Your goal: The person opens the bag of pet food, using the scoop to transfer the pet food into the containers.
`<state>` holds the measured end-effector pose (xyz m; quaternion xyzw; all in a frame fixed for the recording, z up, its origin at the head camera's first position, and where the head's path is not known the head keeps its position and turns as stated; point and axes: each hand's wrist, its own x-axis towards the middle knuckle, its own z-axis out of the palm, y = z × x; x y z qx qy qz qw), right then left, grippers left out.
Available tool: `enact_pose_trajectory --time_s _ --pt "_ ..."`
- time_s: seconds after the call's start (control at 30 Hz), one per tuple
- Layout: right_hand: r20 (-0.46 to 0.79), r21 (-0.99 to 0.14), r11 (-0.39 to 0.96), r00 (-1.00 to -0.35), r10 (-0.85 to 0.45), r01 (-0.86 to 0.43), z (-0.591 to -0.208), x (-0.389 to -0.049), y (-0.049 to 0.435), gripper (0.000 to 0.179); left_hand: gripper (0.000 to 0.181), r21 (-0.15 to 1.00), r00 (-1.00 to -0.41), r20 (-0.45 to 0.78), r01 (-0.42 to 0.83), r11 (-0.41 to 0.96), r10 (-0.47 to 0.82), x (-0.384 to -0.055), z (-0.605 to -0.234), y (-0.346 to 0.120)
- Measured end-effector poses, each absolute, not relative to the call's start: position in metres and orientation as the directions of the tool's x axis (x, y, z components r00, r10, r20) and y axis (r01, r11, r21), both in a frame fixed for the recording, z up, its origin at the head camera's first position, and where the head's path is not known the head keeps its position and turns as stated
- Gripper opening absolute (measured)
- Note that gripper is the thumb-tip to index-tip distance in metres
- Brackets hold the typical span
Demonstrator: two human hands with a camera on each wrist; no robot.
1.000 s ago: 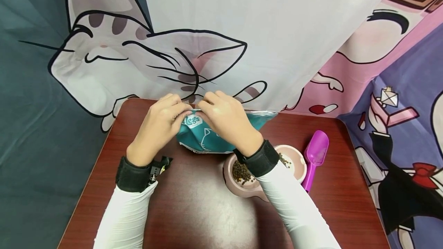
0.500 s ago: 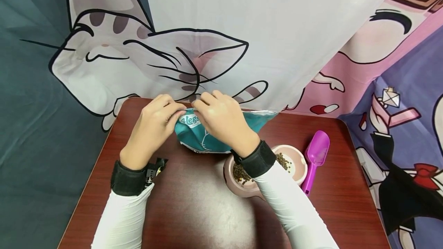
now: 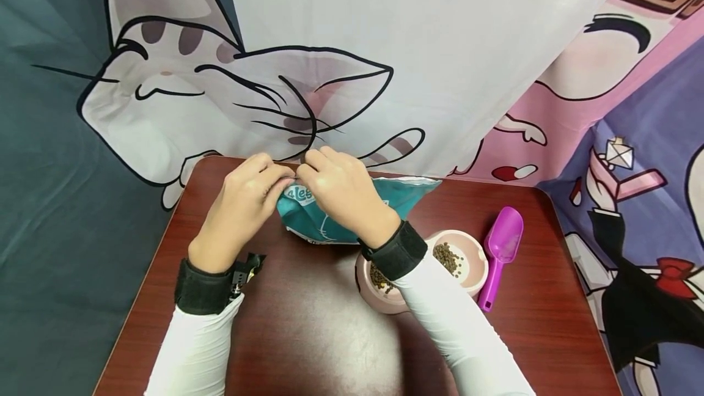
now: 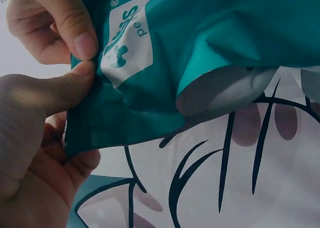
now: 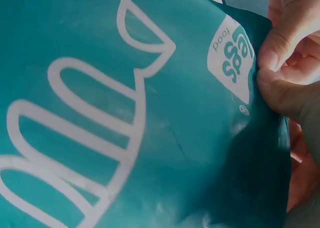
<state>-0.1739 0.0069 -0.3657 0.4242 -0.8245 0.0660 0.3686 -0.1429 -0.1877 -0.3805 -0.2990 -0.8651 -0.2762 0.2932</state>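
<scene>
A teal pet food bag [image 3: 308,219] with a white label and a white line drawing stands at the back of the table. My left hand [image 3: 233,206] pinches the left end of its top edge. Close beside it, my right hand [image 3: 346,194] pinches the same edge between thumb and fingers. In the left wrist view the two thumbs meet on the teal film next to the label [image 4: 127,43], and part of the bag's mouth [image 4: 220,90] gapes farther along. The right wrist view shows both thumbs against the bag's front [image 5: 170,123], by its edge.
A pink double bowl [image 3: 478,271] with brown kibble in both sides sits right of the bag, partly hidden under my right forearm. Beside it lies a purple scoop [image 3: 503,237]. Cartoon-printed cloth [image 3: 440,47] hangs behind the reddish-brown table [image 3: 550,298].
My left hand has moved slightly left and down. My right hand has slid left along the bag's top edge, uncovering more of the bag and the bowl. Scoop and bowl stay in place.
</scene>
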Motion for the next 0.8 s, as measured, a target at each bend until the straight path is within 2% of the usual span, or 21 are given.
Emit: enact_pose_trajectory --time_s 0.17,0.33,0.4,0.53,0.7,0.8 --pt "0.637 0.208 0.642 -0.396 -0.661 -0.738 -0.365 -0.170 0.013 0.029 0.010 0.322 -0.690 0.634 0.647 0.691 0.351 -0.138 -0.381 -0.194" --pt "0.597 0.206 0.685 -0.465 -0.653 -0.698 -0.360 -0.162 0.030 0.012 0.015 0.318 -0.669 0.666 0.654 0.686 0.328 -0.135 -0.385 -0.201" --pt "0.579 0.172 0.697 -0.501 -0.643 -0.696 -0.358 -0.159 0.043 0.008 0.016 0.324 -0.655 0.689 0.662 0.675 0.311 -0.136 -0.386 -0.202" --pt "0.555 0.061 0.706 -0.564 -0.611 -0.705 -0.353 -0.154 0.079 0.016 0.015 0.388 -0.659 0.708 0.664 0.640 0.254 -0.139 -0.390 -0.203" --pt "0.513 -0.061 0.747 -0.662 -0.546 -0.662 -0.352 -0.154 0.126 0.025 0.009 0.580 -0.748 0.647 0.608 0.543 0.147 -0.147 -0.397 -0.201" --pt "0.469 -0.158 0.746 -0.714 -0.520 -0.647 -0.355 -0.157 0.147 0.026 0.015 0.705 -0.823 0.559 0.537 0.464 0.104 -0.150 -0.404 -0.198"
